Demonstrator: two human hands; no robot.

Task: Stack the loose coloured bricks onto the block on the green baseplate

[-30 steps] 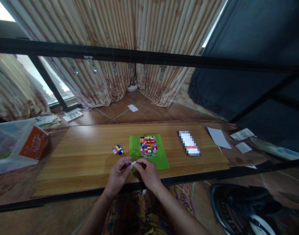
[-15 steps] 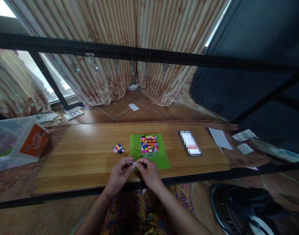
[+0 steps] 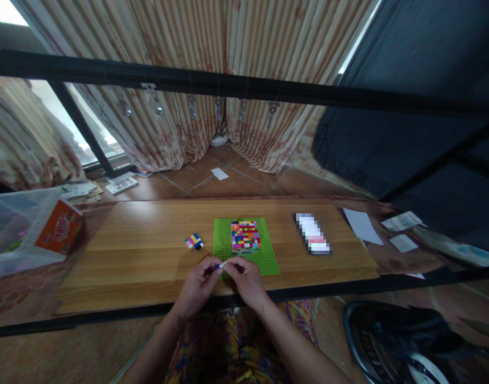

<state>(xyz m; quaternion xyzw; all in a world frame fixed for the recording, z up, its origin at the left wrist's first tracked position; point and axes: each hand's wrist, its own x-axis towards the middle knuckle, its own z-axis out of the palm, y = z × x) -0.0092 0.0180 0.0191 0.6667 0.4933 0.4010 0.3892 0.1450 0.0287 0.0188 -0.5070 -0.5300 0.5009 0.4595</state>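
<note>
My left hand (image 3: 199, 282) pinches a small blue brick (image 3: 218, 266) between thumb and fingers, just in front of the green baseplate. Fingertip to fingertip with it, my right hand (image 3: 245, 280) pinches a small white brick (image 3: 223, 264); the two pieces meet or nearly touch, and the fingers partly cover both. On the green baseplate (image 3: 269, 261) stands a block of many-coloured toy bricks (image 3: 245, 236). Left of the plate lies a small flat cluster of bricks (image 3: 194, 241) in pink, yellow, blue, white and black.
A blurred-out phone-like object (image 3: 312, 233) lies on the right of the wooden table (image 3: 148, 229). A clear plastic bin (image 3: 24, 224) with an orange label stands at the left. Papers (image 3: 362, 225) lie beyond the right end. A dark bar (image 3: 244, 88) crosses in front of the curtains.
Both hands stay at nearly the same place with their pieces, and slightly more of the blue and white bricks shows. The view has shifted a little.
</note>
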